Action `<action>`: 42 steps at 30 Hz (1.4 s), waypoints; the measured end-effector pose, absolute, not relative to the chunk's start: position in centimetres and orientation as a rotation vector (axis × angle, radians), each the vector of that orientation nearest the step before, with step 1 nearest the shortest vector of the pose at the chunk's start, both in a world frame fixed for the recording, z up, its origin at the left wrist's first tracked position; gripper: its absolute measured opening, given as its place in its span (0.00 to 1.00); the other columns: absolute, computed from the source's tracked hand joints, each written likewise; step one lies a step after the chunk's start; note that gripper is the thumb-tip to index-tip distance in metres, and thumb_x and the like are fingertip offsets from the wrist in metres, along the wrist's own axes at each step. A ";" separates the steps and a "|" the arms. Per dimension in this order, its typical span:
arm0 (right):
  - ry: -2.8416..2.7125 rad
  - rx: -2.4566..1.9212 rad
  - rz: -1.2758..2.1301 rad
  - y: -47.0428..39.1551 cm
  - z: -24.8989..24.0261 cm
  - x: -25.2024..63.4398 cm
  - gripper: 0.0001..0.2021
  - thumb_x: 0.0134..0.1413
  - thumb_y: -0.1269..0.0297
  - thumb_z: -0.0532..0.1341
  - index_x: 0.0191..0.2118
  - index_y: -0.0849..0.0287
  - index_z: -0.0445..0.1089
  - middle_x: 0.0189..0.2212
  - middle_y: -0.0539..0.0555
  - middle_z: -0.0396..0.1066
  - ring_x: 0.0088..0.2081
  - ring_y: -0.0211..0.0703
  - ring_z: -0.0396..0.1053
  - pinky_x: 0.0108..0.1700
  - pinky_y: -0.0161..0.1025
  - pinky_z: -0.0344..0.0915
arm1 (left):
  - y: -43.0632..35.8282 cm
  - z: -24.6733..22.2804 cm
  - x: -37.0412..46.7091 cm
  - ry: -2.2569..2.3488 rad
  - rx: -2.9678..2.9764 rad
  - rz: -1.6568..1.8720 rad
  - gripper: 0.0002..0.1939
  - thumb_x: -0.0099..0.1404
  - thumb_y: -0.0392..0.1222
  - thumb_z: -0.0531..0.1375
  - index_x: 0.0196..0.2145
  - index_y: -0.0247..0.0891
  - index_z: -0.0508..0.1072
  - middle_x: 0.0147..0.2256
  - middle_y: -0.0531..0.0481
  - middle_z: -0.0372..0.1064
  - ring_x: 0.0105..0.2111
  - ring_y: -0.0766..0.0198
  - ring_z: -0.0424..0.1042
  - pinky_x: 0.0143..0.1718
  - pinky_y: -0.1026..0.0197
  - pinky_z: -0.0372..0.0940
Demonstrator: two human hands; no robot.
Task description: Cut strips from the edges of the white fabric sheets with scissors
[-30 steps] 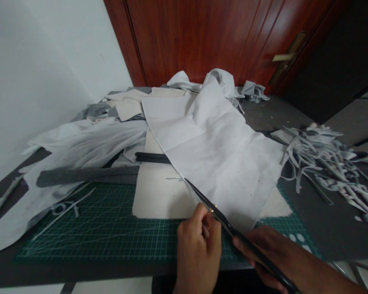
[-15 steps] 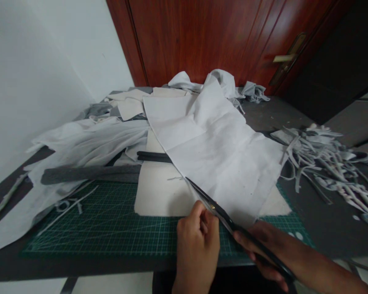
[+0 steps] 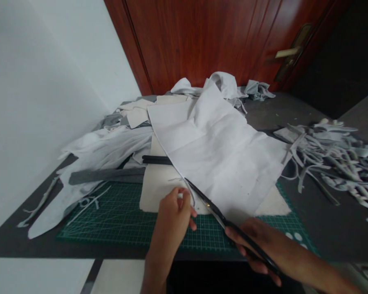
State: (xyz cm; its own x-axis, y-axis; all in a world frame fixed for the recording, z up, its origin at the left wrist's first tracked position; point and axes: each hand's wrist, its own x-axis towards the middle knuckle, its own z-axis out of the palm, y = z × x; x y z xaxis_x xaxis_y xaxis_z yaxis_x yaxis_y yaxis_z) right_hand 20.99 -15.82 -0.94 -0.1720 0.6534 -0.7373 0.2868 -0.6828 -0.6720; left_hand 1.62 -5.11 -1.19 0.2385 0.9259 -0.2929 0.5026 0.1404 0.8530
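Observation:
A large piece of white fabric (image 3: 214, 151) lies wrinkled over a cream cloth (image 3: 159, 190). Black-handled scissors (image 3: 208, 204) are in my right hand (image 3: 257, 241), which is closed around their handles. The blade tips rest at the fabric's lower left edge, where a narrow strip (image 3: 190, 192) curls away from it. Closed in a pinch, my left hand (image 3: 173, 214) holds this strip just left of the blades. Under both cloths is a green cutting mat (image 3: 119, 220).
Loose fabric strips (image 3: 334, 159) are heaped at the right. More white cloth (image 3: 107, 151), a dark grey roll (image 3: 107, 175) and two black bars (image 3: 156, 159) lie at the left. Behind the dark table stands a red-brown wooden door (image 3: 199, 41).
My left hand has moved left, away from the scissors, pulling the narrow strip aside into a curl. The scissors stay at the fabric's edge. The camera view has shifted slightly.

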 end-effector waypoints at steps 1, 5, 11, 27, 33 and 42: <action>-1.084 -1.811 1.939 -15.8 -0.9 21.0 0.36 0.50 0.22 0.53 0.30 0.58 0.62 0.14 0.43 0.58 0.14 0.26 0.53 0.14 0.24 0.56 | -4.7 -1.1 1.8 1.406 1.531 0.524 0.14 0.73 0.48 0.51 0.42 0.36 0.69 0.20 0.54 0.72 0.13 0.67 0.70 0.14 0.69 0.57; -1.105 -1.749 1.929 -15.7 -0.9 20.9 0.36 0.51 0.22 0.52 0.28 0.58 0.62 0.14 0.43 0.58 0.13 0.26 0.52 0.13 0.25 0.55 | -3.0 -1.0 2.9 1.453 1.579 0.471 0.15 0.73 0.49 0.51 0.34 0.36 0.67 0.18 0.53 0.70 0.13 0.68 0.69 0.13 0.70 0.53; -1.116 -1.674 1.861 -15.6 -1.5 20.6 0.38 0.51 0.22 0.52 0.26 0.59 0.63 0.14 0.46 0.60 0.12 0.27 0.54 0.12 0.26 0.54 | -2.1 -1.7 3.4 1.454 1.602 0.497 0.16 0.72 0.49 0.49 0.29 0.39 0.64 0.16 0.55 0.68 0.10 0.70 0.64 0.12 0.71 0.50; -1.036 -1.580 1.907 -15.1 -1.5 20.4 0.38 0.41 0.19 0.57 0.26 0.57 0.62 0.13 0.42 0.56 0.14 0.27 0.51 0.13 0.26 0.61 | -3.4 -3.2 2.4 1.271 1.564 0.741 0.17 0.68 0.54 0.51 0.29 0.40 0.63 0.18 0.56 0.67 0.11 0.70 0.63 0.13 0.69 0.55; -1.057 -1.681 1.891 -14.2 -1.0 19.5 0.38 0.43 0.19 0.54 0.29 0.57 0.62 0.14 0.42 0.57 0.14 0.26 0.49 0.12 0.24 0.55 | -3.4 -3.5 2.4 1.221 1.571 0.736 0.17 0.71 0.53 0.49 0.30 0.40 0.64 0.18 0.56 0.67 0.10 0.70 0.62 0.13 0.68 0.55; -1.080 -1.796 1.856 -14.2 -1.0 19.5 0.38 0.44 0.20 0.52 0.32 0.57 0.62 0.15 0.43 0.58 0.14 0.26 0.47 0.13 0.25 0.44 | -3.7 -3.6 2.5 1.206 1.524 0.782 0.16 0.72 0.50 0.49 0.31 0.41 0.65 0.18 0.58 0.66 0.10 0.71 0.61 0.13 0.69 0.54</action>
